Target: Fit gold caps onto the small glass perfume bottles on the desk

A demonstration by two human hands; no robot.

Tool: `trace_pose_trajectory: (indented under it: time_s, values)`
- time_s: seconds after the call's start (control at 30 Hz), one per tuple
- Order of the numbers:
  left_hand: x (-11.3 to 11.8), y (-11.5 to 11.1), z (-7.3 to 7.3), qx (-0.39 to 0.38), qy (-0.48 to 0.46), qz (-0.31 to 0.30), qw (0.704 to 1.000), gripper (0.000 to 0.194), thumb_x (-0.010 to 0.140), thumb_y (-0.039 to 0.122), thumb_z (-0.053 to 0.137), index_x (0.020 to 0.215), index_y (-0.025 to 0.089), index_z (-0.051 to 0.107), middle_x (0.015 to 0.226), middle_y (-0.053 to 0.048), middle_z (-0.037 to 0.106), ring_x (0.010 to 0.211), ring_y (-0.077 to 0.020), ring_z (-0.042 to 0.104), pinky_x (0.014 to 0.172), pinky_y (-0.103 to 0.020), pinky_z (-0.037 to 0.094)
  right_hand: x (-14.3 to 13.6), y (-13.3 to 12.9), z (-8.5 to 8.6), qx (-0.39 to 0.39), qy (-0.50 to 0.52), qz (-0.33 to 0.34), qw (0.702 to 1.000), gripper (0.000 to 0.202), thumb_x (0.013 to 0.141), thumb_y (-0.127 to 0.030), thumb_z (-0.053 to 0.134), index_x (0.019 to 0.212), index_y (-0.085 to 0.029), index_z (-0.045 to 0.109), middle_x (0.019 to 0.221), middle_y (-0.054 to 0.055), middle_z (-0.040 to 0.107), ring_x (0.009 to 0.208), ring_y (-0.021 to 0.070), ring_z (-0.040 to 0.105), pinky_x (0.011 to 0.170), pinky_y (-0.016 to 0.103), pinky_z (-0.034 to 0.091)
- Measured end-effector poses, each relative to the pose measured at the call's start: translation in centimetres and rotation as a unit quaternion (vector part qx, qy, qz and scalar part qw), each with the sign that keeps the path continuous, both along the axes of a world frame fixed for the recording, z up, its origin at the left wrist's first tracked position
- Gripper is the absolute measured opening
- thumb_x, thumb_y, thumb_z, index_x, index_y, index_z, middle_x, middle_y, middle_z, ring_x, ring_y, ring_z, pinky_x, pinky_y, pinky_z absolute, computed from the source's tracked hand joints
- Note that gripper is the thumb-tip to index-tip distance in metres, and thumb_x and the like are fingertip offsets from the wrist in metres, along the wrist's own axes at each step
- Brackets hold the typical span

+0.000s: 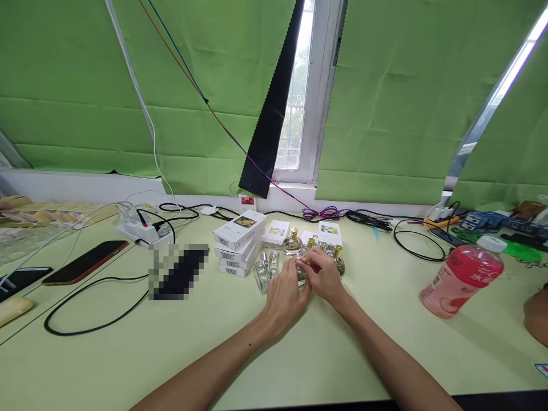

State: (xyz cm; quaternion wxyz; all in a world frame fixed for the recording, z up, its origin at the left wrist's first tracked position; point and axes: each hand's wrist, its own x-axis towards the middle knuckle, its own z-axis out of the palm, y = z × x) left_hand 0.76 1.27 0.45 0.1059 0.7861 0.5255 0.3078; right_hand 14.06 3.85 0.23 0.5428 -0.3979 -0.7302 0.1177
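My left hand [287,294] and my right hand [323,275] meet over a group of small glass bottles, their fingers closed together. A bottle [301,277] shows partly between them; what the fingertips pinch is too small to make out. Just left of my left hand stand clear glass bottles [261,273] with silvery tops. Behind my hands is a gold-capped bottle [293,244], and another gold-capped bottle [339,262] is right of my right hand. White boxes [240,231] are stacked to the left, while more white boxes [329,231] lie behind the bottles.
A pink drink bottle [463,278] stands tilted in view at the right. Phones [85,261], a power strip [143,229] and looped black cable [96,333] occupy the left. More cables [368,220] run along the wall. Part of another person [536,315] shows at the right edge.
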Motion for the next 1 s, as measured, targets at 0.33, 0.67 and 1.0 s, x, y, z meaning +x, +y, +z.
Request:
trace_pose_trajectory:
  time_s: [0.33, 0.67, 1.0]
  values:
    - [-0.12, 0.21, 0.1, 0.006, -0.004, 0.003, 1.0, 0.021, 0.091, 0.027, 0.048, 0.11, 0.018, 0.05, 0.102, -0.009, 0.065, 0.089, -0.0254, 0.066, 0.066, -0.032, 0.043, -0.11, -0.49, 0.26, 0.013, -0.028, -0.022, 0.999, 0.011, 0.094, -0.025, 0.056, 0.088, -0.021, 0.064, 0.088, 0.005, 0.065, 0.06, 0.0139, 0.051, 0.058, 0.028, 0.042]
    - [-0.13, 0.39, -0.19, 0.0, 0.013, 0.01, 1.0, 0.03, 0.091, 0.026, 0.051, 0.119, 0.019, 0.048, 0.11, -0.009, 0.065, 0.094, -0.025, 0.066, 0.067, -0.03, 0.04, -0.12, -0.58, 0.47, 0.009, -0.024, -0.035, 0.999, 0.017, 0.095, -0.025, 0.052, 0.089, -0.02, 0.067, 0.088, 0.005, 0.069, 0.064, 0.0151, 0.057, 0.058, 0.027, 0.043]
    - [-0.08, 0.35, -0.29, -0.008, 0.045, 0.019, 0.999, 0.041, 0.084, 0.018, 0.054, 0.124, 0.018, 0.045, 0.118, -0.009, 0.062, 0.098, -0.025, 0.064, 0.068, -0.031, 0.04, -0.28, -0.63, 0.43, -0.015, -0.004, -0.052, 0.999, 0.016, 0.093, -0.029, 0.055, 0.094, -0.019, 0.067, 0.085, 0.004, 0.069, 0.048, 0.0108, 0.045, 0.051, 0.026, 0.04]
